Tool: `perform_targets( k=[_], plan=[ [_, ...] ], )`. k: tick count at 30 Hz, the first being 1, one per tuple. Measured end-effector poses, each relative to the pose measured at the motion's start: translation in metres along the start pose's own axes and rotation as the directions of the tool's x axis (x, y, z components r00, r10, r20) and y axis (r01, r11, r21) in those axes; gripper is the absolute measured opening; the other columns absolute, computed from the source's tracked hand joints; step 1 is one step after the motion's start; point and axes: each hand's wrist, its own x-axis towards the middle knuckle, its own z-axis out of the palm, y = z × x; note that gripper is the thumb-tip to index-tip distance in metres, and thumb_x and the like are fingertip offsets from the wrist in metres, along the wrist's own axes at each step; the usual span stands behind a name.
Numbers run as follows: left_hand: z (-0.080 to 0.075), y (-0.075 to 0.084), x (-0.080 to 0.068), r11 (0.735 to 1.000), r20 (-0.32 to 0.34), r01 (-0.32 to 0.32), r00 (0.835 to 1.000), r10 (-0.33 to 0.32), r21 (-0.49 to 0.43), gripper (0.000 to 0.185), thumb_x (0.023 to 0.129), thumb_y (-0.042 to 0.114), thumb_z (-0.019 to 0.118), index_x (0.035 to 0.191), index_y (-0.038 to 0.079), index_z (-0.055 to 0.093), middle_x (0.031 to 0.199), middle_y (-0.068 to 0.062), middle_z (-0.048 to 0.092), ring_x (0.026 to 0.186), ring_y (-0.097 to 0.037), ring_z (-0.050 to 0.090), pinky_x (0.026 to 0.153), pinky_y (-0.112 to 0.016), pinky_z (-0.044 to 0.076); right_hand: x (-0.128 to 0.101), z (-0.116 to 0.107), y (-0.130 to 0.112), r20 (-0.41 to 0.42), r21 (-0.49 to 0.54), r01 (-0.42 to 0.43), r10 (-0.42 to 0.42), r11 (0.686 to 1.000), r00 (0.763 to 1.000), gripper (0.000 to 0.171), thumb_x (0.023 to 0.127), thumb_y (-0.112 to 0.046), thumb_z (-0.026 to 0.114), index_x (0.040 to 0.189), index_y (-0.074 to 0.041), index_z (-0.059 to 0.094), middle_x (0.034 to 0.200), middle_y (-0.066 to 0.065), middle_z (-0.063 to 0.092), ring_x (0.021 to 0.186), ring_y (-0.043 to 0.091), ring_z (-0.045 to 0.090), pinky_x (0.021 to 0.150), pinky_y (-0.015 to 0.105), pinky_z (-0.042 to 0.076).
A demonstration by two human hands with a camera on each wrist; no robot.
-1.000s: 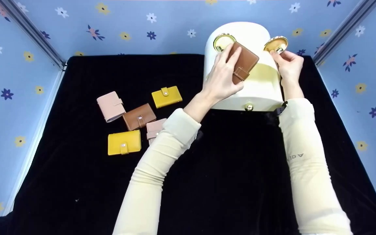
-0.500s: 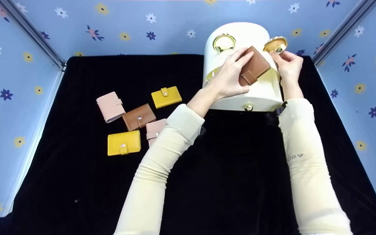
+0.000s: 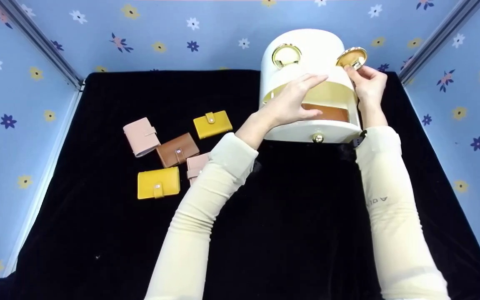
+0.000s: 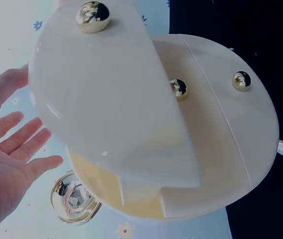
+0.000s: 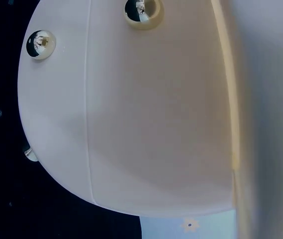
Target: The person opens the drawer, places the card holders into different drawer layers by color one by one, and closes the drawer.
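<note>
Inside open drawer: brown wallet

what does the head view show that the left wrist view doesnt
Only the head view shows the brown wallet lying inside the open drawer, five more wallets on the black cloth, and the right hand pinching the round gold mirror. Only the left wrist view shows the box's underside with gold ball feet. Both show the cream box and the open left hand.
</note>
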Motion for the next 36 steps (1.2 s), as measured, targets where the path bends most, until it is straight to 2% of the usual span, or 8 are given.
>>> perform_targets(
  k=[4,10,14,18,27,36],
  plan=[
    [-0.002,0.0,-0.006,0.999,-0.051,-0.019,0.999,0.018,-0.026,0.056,0.082,0.019,0.063,0.13,0.0,0.041,0.127,-0.008,0.047,0.117,-0.012,0.04,0.096,-0.013,0.023,0.0,0.0,0.0,-0.004,-0.01,-0.005,0.005,1.0,1.0,0.017,0.064,-0.015,0.079,0.076,-0.006,0.071,0.065,0.001,0.063,0.059,0.011,0.057,0.059,0.021,0.045],
    [-0.006,-0.004,-0.017,0.999,-0.065,0.032,0.997,-0.033,-0.006,0.043,0.086,0.019,0.057,0.125,0.002,0.049,0.124,-0.005,0.05,0.115,-0.009,0.042,0.093,-0.01,0.024,0.001,-0.001,0.001,-0.011,-0.008,0.001,-0.001,1.0,1.0,0.016,0.064,-0.014,0.079,0.074,-0.005,0.071,0.064,0.0,0.062,0.058,0.01,0.055,0.059,0.021,0.043],
    [-0.007,-0.011,-0.028,0.999,-0.129,0.035,0.991,-0.038,-0.026,0.037,0.086,0.017,0.058,0.118,0.0,0.054,0.118,-0.007,0.054,0.111,-0.012,0.046,0.093,-0.013,0.027,0.001,-0.001,0.0,-0.008,-0.004,-0.006,0.006,1.0,1.0,0.016,0.064,-0.014,0.079,0.075,-0.005,0.071,0.064,0.0,0.062,0.058,0.01,0.055,0.059,0.021,0.043],
    [-0.007,-0.018,-0.039,0.996,-0.165,0.078,0.983,-0.083,-0.031,0.033,0.085,0.017,0.059,0.114,0.001,0.058,0.114,-0.007,0.057,0.105,-0.015,0.051,0.09,-0.017,0.034,0.0,-0.002,0.0,-0.008,-0.016,-0.022,0.022,1.0,1.0,0.018,0.065,-0.015,0.079,0.079,-0.006,0.072,0.066,0.0,0.063,0.06,0.011,0.056,0.06,0.021,0.044],
    [-0.012,-0.047,-0.064,0.984,-0.181,0.168,0.968,-0.175,-0.052,0.03,0.084,0.014,0.06,0.109,-0.001,0.06,0.108,-0.011,0.06,0.092,-0.02,0.056,0.082,-0.022,0.042,0.0,-0.002,0.0,-0.016,-0.015,-0.032,0.032,0.999,0.999,0.02,0.064,-0.015,0.079,0.081,-0.006,0.072,0.067,0.0,0.063,0.06,0.011,0.057,0.06,0.021,0.045],
    [-0.02,-0.082,-0.096,0.955,-0.121,0.295,0.949,-0.291,0.017,0.034,0.083,0.016,0.06,0.113,-0.001,0.058,0.111,-0.013,0.058,0.096,-0.023,0.055,0.084,-0.027,0.042,0.001,0.0,0.001,-0.016,-0.003,-0.001,0.001,1.0,1.0,0.016,0.065,-0.014,0.079,0.077,-0.006,0.072,0.064,0.0,0.063,0.059,0.01,0.056,0.06,0.021,0.044]
  ],
)
